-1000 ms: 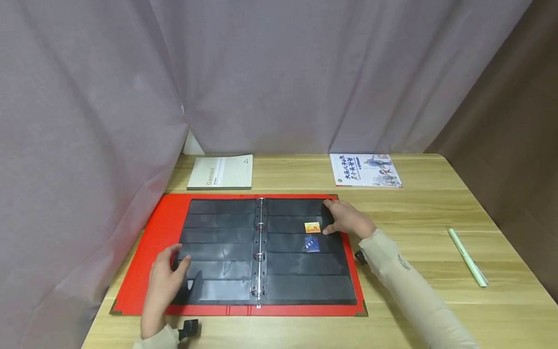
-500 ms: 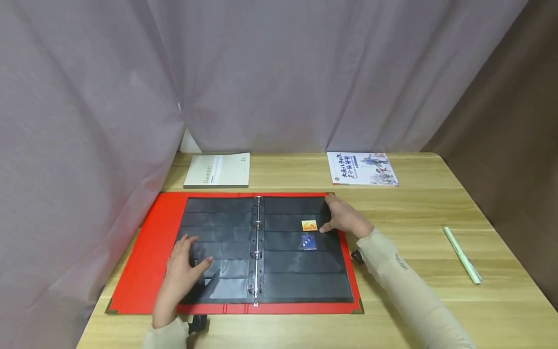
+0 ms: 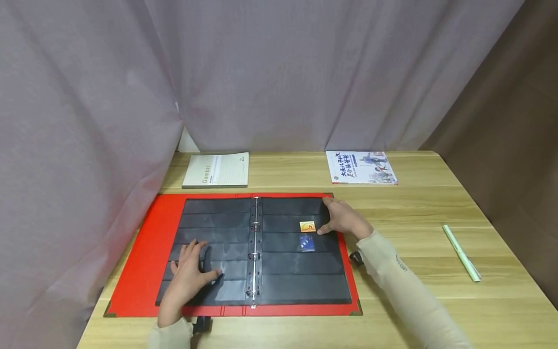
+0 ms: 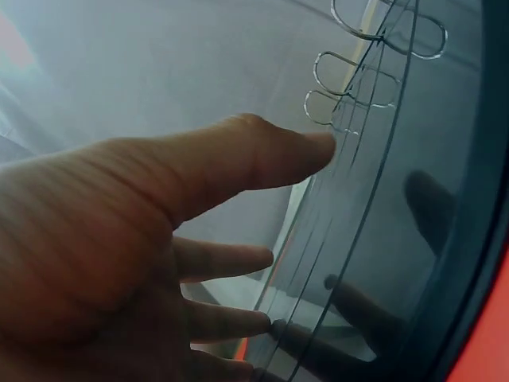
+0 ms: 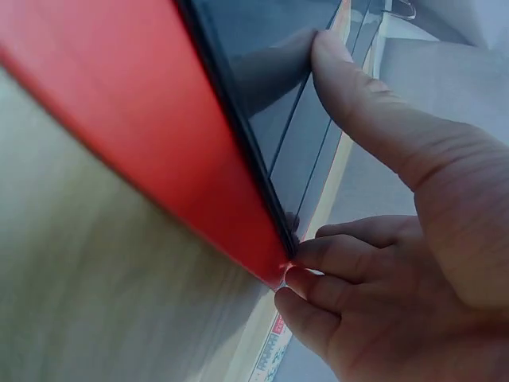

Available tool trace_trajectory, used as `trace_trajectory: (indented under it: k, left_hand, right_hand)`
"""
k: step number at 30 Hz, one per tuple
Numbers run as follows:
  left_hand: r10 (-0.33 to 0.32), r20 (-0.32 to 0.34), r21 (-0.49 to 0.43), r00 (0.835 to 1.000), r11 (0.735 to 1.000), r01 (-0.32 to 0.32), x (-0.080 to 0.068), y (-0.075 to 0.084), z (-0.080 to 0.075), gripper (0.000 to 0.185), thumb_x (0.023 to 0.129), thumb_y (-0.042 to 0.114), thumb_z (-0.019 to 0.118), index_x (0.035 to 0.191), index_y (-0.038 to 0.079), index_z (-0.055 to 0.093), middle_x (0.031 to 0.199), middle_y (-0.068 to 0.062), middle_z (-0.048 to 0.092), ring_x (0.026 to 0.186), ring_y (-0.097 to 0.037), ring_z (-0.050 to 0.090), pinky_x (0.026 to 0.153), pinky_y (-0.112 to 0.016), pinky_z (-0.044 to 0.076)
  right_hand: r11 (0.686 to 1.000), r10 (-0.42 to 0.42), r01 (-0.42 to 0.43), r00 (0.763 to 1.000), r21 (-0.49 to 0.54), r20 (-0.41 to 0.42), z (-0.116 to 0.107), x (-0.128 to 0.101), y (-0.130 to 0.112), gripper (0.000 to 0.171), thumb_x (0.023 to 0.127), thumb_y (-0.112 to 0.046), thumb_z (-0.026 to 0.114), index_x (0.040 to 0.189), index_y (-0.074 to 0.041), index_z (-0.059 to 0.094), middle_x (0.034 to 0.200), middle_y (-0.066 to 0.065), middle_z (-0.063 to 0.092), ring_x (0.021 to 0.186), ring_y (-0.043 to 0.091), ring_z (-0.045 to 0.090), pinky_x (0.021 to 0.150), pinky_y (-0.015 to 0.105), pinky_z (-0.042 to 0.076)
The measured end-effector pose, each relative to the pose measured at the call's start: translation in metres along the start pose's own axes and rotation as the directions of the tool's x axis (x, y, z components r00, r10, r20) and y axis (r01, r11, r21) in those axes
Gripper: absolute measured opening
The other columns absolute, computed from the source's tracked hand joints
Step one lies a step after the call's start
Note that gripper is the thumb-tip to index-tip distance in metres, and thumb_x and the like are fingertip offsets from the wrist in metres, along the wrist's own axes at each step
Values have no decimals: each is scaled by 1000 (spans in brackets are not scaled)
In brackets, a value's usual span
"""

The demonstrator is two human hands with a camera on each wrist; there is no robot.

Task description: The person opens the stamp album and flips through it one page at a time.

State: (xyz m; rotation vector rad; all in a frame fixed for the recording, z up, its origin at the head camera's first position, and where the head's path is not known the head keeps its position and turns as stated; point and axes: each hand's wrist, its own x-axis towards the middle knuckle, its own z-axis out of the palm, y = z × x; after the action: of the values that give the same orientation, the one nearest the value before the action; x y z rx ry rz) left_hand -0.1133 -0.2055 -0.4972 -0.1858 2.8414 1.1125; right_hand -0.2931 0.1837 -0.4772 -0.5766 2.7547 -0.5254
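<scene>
"Gambit" is read on notebook [image 3: 222, 169], Chinese characters on booklet [image 3: 362, 167]; black pages [image 3: 305, 287] are touched by left hand [image 3: 186, 276] and right hand [image 3: 346, 219], both unclenched.

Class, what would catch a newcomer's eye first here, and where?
Probably the red binder, lying open on the table and showing black pages. Then the yellow card and, just below it in the head view, the blue card, on the right page near the right hand.
</scene>
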Motion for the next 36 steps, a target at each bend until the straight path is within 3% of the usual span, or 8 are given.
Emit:
trace_trajectory:
  k: [3, 9, 14, 18, 26, 30, 36]
  left_hand:
    - [-3, 6, 28, 1000, 1000, 3, 0, 0, 2, 81, 76, 14, 86, 143, -5, 44, 157, -36, 20, 144, -60, 3, 103, -82, -3]
    - [12, 9, 47, 1000, 999, -13, 1, 0, 4, 80, 73, 12, 88, 140, -3, 47, 158, -37, 17, 144, -61, 0, 101, -83, -5]
    - [13, 13, 49, 1000, 999, -13, 1, -2, 6, 79, 74, 14, 89, 140, -2, 48, 158, -37, 17, 144, -61, 1, 102, -83, -4]
    - [4, 12, 56, 1000, 998, -5, 1, -3, 6, 79, 74, 15, 89, 140, -2, 49, 158, -36, 17, 144, -60, 1, 102, -82, -3]
    - [13, 5, 76, 1000, 997, -13, 3, 1, 5, 78, 74, 16, 90, 139, 0, 51, 159, -34, 19, 145, -58, 4, 103, -82, -1]
    - [15, 7, 78, 1000, 997, -16, 3, 3, 5, 78, 74, 16, 90, 139, 0, 51, 159, -34, 19, 145, -58, 4, 103, -82, 0]
    - [6, -2, 87, 1000, 996, -6, 1, 3, 7, 79, 74, 17, 90, 140, -1, 51, 159, -35, 19, 145, -58, 6, 103, -82, 2]
  right_hand:
    - [1000, -13, 13, 1000, -11, -8, 1, 0, 1, 109, 71, -31, 94, 149, 14, 34, 147, 31, 46, 132, 45, 48, 110, 53, 38]
    - [999, -44, 44, 998, 26, -36, 1, 3, -2, 101, 67, -22, 96, 145, 11, 41, 127, 24, 61, 106, 35, 58, 97, 50, 48]
    - [997, -40, 43, 998, 63, -47, 2, 1, -6, 106, 65, -13, 96, 149, 10, 36, 126, 24, 62, 107, 34, 59, 99, 51, 48]
    - [993, -62, 70, 995, 100, -81, 3, -1, -8, 109, 64, -4, 94, 153, 6, 32, 118, 25, 64, 99, 34, 60, 91, 51, 52]
    - [979, -67, 100, 981, 176, -181, -1, -12, -1, 104, 66, 7, 85, 153, 11, 29, 140, 35, 50, 116, 47, 58, 100, 58, 45]
    - [976, -67, 107, 976, 187, -209, -2, -17, 5, 97, 67, 14, 79, 151, 13, 31, 148, 32, 43, 108, 47, 59, 102, 58, 43]
    - [974, -82, 125, 973, 191, -217, -4, -14, 8, 95, 67, 13, 78, 152, 9, 33, 145, 33, 46, 121, 51, 53, 105, 61, 40]
